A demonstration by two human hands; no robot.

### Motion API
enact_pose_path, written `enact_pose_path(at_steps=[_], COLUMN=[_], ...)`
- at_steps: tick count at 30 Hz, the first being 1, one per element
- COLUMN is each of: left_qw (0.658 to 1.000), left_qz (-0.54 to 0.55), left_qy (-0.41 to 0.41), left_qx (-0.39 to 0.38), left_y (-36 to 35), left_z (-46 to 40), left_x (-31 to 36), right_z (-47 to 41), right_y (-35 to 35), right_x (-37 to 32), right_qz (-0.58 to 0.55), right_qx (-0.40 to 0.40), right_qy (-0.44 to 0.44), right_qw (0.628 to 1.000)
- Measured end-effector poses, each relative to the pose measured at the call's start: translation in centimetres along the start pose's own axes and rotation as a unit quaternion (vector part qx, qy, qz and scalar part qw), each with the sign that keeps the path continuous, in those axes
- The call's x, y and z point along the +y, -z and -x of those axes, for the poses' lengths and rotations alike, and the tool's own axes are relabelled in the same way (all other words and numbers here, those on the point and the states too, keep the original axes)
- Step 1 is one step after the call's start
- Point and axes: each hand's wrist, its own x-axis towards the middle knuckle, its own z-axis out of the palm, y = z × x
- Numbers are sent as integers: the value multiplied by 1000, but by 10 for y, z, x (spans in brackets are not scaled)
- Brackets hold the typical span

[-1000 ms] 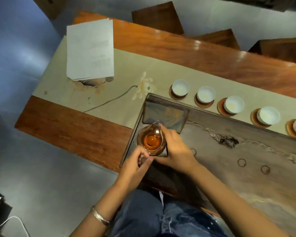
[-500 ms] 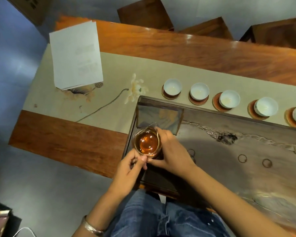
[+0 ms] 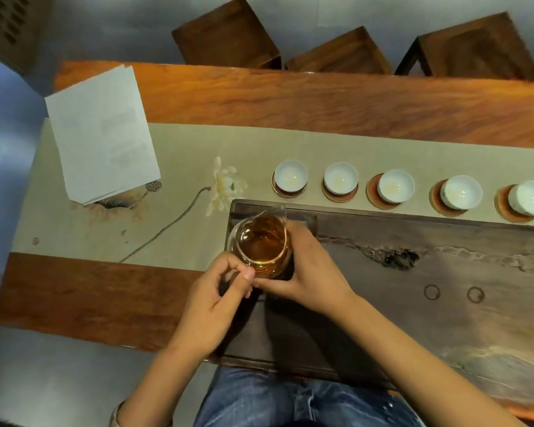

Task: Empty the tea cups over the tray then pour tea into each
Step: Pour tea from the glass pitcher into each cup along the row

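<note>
The right hand (image 3: 309,272) is wrapping its fingers (image 3: 302,238) around the far side of a glass pitcher (image 3: 261,241) of amber tea, with the thumb curling under the near side, so the grip is closed on the glass. The left hand (image 3: 219,300) is pinching its thumb and forefinger together at the pitcher's near edge, probably on a small handle or the rim, though which of the two cannot be told; the two-handed hold looks like a way of steadying a full vessel before tipping it. The pitcher is sitting or hovering over the left end of the dark wooden tray (image 3: 444,291), its spout pointing away toward the cups, so any drip would be landing on the tray rather than on the cloth. Five white cups (image 3: 290,175) are standing in a row just beyond the tray's far edge, each on its own round brown coaster (image 3: 339,195), all upright and showing only a faint film at the bottom, which suggests the emptying is done and the pouring is about to begin at the nearest cup. The cups are resting on a pale cloth runner (image 3: 182,143) that is covering the middle of the wooden surface (image 3: 321,97), with a stack of paper (image 3: 102,134) lying at the left end, well apart from the tea.
</note>
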Motion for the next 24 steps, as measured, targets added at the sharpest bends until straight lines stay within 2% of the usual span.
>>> enact_pose_path(at_steps=[8,24], left_qw=[1000,999], left_qz=[-17,-20], left_qy=[6,24], left_qx=[-12,11], left_y=[-6,-9], left_z=[-39,-78], left_x=[7,11], right_z=[-29,-65], right_y=[12,18], right_x=[18,38], right_qz=[-30,-49], right_qx=[17,8], right_qy=[-1,-26], right_qw=[999,998])
